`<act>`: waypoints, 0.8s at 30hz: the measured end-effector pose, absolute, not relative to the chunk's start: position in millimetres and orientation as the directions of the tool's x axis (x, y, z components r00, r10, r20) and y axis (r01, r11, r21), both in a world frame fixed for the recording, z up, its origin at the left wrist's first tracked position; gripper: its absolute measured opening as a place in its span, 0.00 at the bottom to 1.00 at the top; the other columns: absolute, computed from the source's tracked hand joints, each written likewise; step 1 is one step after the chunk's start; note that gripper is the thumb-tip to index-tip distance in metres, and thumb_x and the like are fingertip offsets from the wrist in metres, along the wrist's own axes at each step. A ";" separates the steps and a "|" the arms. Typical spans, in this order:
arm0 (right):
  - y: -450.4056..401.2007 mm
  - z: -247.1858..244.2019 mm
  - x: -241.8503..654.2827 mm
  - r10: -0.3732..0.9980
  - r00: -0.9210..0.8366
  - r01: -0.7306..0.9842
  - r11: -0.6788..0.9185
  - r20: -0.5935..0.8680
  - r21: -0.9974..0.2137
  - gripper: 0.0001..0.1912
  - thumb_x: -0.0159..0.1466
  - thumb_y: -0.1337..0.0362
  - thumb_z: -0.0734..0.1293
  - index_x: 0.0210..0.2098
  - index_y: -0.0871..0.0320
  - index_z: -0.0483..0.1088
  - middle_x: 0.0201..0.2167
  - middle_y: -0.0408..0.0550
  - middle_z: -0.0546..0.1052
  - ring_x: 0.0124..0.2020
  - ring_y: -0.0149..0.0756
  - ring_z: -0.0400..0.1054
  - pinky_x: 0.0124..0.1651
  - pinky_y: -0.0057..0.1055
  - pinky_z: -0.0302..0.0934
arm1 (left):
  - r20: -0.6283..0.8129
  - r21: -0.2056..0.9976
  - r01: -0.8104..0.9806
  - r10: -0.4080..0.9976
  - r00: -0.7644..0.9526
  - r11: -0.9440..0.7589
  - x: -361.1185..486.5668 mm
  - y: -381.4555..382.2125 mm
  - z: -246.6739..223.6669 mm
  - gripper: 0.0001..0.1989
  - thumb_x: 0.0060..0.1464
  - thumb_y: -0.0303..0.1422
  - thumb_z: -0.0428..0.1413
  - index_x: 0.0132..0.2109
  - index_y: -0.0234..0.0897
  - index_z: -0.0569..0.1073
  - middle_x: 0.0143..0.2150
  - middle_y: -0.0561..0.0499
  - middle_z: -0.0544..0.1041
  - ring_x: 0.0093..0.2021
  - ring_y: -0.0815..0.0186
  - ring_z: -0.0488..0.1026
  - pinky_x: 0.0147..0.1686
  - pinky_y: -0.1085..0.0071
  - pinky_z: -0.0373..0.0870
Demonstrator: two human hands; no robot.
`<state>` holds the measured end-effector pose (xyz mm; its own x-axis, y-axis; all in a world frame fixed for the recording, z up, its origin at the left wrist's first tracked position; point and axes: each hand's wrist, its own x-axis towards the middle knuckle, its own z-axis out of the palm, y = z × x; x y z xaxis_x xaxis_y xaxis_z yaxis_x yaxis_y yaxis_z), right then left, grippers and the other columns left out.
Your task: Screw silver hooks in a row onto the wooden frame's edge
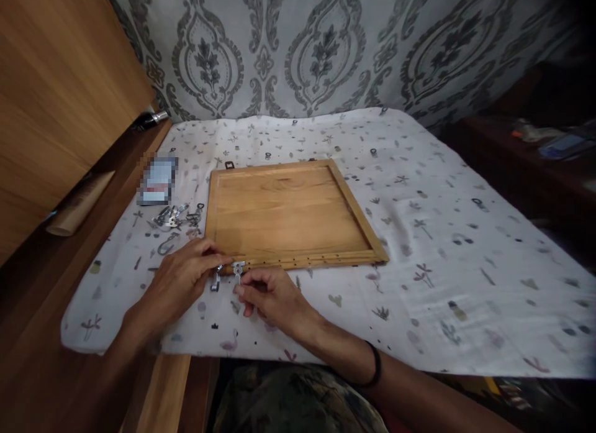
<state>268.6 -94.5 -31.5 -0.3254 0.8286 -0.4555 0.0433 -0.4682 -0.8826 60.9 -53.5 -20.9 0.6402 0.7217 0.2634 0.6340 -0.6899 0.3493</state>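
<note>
A shallow wooden framed panel (284,215) lies on the cloth, a row of small dark holes along its near rail. My left hand (186,265) is closed at its near left corner, fingers pressing on the rail. My right hand (274,296) is closed in a pinch on a small silvery metal hook (238,270), whose upper end is against the near rail. Just left of it, a second metal hook (215,281) hangs at the rail, close to my left fingertips. A loose pile of similar metal pieces (171,217) lies beyond my left hand.
A phone with a blurred screen (158,181) lies at the left behind the pile. A white printed cloth (442,246) covers the work surface. Wooden furniture (60,85) rises at the left, with a paper roll (79,203) beside it. A patterned curtain (321,48) hangs behind.
</note>
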 end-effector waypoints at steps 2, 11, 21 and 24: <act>-93.3 -31.7 266.8 0.836 -0.333 0.045 -0.448 -0.436 -0.893 0.15 0.66 0.73 0.67 0.23 0.58 0.68 0.14 0.34 0.69 0.13 0.21 0.53 0.20 0.21 0.48 | 0.257 0.348 0.637 0.723 0.641 -0.688 60.5 -53.6 -21.4 0.24 0.64 0.18 0.49 0.55 0.47 0.81 0.42 0.52 0.77 0.42 0.66 0.76 0.39 0.70 0.71; -88.8 -34.6 261.5 0.844 -0.341 0.012 -0.436 -0.413 -0.900 0.16 0.65 0.75 0.67 0.21 0.58 0.68 0.16 0.35 0.69 0.17 0.23 0.62 0.25 0.21 0.54 | 0.281 0.346 0.633 0.721 0.634 -0.692 56.6 -56.6 -25.3 0.26 0.64 0.18 0.48 0.57 0.48 0.80 0.44 0.51 0.79 0.44 0.64 0.76 0.40 0.69 0.72; -88.2 -39.2 261.1 0.845 -0.369 -0.020 -0.424 -0.387 -0.906 0.16 0.65 0.75 0.66 0.21 0.58 0.68 0.18 0.36 0.70 0.17 0.22 0.64 0.25 0.21 0.57 | 0.292 0.373 0.679 0.775 0.560 -0.632 52.6 -55.3 -25.9 0.20 0.65 0.22 0.47 0.52 0.41 0.81 0.44 0.49 0.82 0.44 0.62 0.78 0.43 0.67 0.75; -88.2 -40.1 261.6 0.844 -0.369 -0.017 -0.425 -0.390 -0.905 0.16 0.64 0.74 0.66 0.21 0.58 0.67 0.18 0.36 0.70 0.17 0.22 0.64 0.25 0.21 0.56 | 0.299 0.368 0.672 0.766 0.569 -0.642 53.4 -55.0 -25.9 0.19 0.67 0.22 0.47 0.51 0.41 0.81 0.42 0.50 0.82 0.43 0.63 0.78 0.42 0.67 0.74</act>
<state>261.6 -88.2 -40.1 -0.3693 0.8435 -0.3899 -0.0166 -0.4255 -0.9048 53.4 -55.0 -25.9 0.5689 0.7663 0.2985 0.6721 -0.6425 0.3681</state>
